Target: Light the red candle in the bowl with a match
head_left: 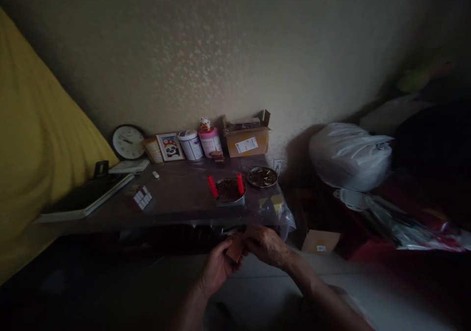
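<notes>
In front of the table edge, my left hand [217, 268] grips a small flat reddish-brown box [234, 250] between thumb and fingers. My right hand [265, 245] is closed at the box's far end, its curled fingers hiding part of it. Just beyond my hands on the table are two red candles, the left one [212, 186] leaning and the right one [240, 184] more upright. They stand at either side of a round bowl [228, 202] with dark contents. To its right sits a round metal tin [262, 185] with dark bits and pale sticks inside.
Against the wall stand a clock [128, 142], a panda picture [170, 147], two canisters [190, 145] [210, 143] and an opened cardboard box [247, 143]. A puzzle cube [141, 197] lies on the left of the table [184, 193]. Plastic sheeting [287, 220] hangs off the right corner.
</notes>
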### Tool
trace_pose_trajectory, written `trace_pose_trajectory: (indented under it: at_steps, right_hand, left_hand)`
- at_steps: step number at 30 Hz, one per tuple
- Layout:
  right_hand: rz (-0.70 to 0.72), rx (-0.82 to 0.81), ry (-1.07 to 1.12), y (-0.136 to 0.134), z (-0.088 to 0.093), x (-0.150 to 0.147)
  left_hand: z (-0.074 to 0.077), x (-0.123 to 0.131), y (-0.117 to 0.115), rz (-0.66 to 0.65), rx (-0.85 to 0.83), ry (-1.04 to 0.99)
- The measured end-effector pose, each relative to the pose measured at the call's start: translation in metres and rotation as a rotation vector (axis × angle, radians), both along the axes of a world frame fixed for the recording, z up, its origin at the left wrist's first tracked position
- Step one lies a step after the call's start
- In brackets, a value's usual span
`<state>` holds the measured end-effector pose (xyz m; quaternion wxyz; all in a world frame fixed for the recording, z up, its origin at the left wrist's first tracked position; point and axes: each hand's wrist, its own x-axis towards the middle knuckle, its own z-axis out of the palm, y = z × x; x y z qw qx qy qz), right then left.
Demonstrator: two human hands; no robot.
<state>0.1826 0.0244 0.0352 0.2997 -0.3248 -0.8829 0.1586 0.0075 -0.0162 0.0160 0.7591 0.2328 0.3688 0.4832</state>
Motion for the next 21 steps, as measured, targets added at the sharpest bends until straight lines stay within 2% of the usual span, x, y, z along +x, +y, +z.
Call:
trace_pose_trajectory:
  at_steps: [10,16,21]
  right_hand:
    - [0.024,-0.047,-0.186,0.001,-0.012,0.001]
    - [0.035,-0.061,-0.275,-0.004,-0.007,0.001]
    - [0.043,-0.063,-0.312,-0.004,-0.008,0.002]
  left_hand:
    - [-0.015,0.002,0.003,-0.091,0.002,0.191]
    - [-0.016,0.002,0.003,-0.154,0.008,0.235]
    - [-0.023,0.001,0.004,-0.165,0.001,0.255]
